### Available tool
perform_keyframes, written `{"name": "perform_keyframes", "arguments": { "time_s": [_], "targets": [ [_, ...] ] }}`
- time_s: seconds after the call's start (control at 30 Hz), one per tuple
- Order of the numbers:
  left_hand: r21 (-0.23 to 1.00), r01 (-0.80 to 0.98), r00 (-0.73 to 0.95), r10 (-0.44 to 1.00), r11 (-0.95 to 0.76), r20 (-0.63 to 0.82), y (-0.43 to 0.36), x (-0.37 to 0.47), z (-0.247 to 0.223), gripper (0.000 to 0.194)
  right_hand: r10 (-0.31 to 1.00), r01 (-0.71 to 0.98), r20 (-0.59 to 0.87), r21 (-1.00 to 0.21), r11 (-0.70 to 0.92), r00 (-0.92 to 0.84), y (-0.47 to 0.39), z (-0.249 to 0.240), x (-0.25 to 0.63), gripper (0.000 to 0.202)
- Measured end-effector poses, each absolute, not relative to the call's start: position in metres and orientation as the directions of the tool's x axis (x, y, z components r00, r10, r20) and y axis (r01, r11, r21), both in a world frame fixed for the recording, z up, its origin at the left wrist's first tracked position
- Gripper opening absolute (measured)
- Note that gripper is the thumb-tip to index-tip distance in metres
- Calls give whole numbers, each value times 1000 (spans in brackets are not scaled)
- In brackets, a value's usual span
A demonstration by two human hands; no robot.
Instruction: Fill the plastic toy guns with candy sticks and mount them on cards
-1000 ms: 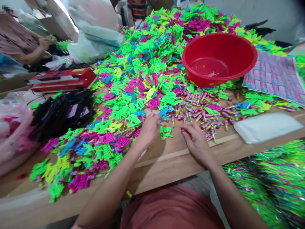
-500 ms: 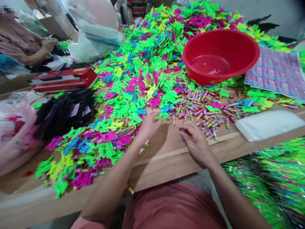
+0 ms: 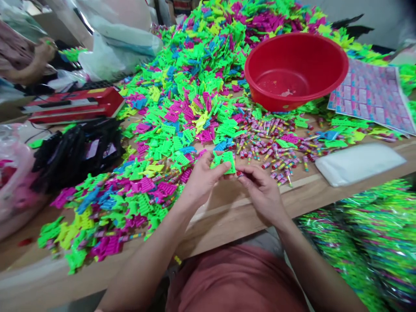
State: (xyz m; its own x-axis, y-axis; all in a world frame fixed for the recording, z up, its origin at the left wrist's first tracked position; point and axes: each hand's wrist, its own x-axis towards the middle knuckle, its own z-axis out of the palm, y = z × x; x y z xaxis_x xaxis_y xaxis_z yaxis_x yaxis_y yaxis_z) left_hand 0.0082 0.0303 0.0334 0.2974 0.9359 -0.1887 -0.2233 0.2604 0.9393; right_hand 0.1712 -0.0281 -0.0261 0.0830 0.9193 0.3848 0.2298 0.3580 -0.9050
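Wooden work table: two-handed hold, green plastic piece in the left hand

Surface: a wooden table (image 3: 227,223), its near edge running in front of the person. Across it spreads a heap of plastic pieces (image 3: 195,65) in green, magenta, blue and yellow, highest toward the back. Below the table edge, at the right, lies clear wrapping (image 3: 383,242) filled with similar colors.

Large items: a red basin (image 3: 292,56) stands to the right of the heap's middle, with a few light scraps on its floor. Printed sheets (image 3: 367,93) lie just beside it, on the right. At the left, a red appliance (image 3: 74,108) sits behind black packets (image 3: 78,156). A co-worker's hand (image 3: 44,51) shows at upper left.

Medium items: a flat stack of translucent plastic (image 3: 359,164) lies near the right table edge. Small tubes (image 3: 279,138) are scattered between basin and hands.

Left hand (image 3: 203,182): closed in a pinch, thumb across the face of the green piece (image 3: 229,160), fingers behind. The piece is above the table, in front of the heap.

Right hand (image 3: 264,190): thumb and forefinger nearly together, gripping a red-ended tube (image 3: 239,173), mostly hidden by the fingers. The tube is at the green piece's right edge; whether they touch cannot be told.
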Motion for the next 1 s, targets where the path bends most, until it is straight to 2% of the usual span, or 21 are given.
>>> {"name": "perform_keyframes", "arguments": {
  "time_s": [0.3, 0.57, 0.73, 0.9, 1.0],
  "targets": [
    [957, -197, 172, 968, 214, -181, 23, 10, 22, 44, 882, 302, 471, -844, 443, 23, -31, -21, 168, 31],
    [976, -132, 87, 983, 171, -160, 13, 9, 26, 59, 868, 346, 495, -810, 473, -27, -31, -19, 171, 25],
    [973, -134, 67, 981, 189, -182, 11, 8, 21, 52, 876, 364, 476, -804, 470, -80, -32, -17, 171, 25],
    [993, -5, 64, 991, 116, -116, 6, 4, 12, 42, 870, 357, 487, -801, 481, -80, -33, -18, 171, 22],
    [988, -8, 83, 985, 152, -151, 3, 2, 11, 39, 867, 353, 487, -797, 490, -105, -34, -19, 168, 24]
  ]
}}
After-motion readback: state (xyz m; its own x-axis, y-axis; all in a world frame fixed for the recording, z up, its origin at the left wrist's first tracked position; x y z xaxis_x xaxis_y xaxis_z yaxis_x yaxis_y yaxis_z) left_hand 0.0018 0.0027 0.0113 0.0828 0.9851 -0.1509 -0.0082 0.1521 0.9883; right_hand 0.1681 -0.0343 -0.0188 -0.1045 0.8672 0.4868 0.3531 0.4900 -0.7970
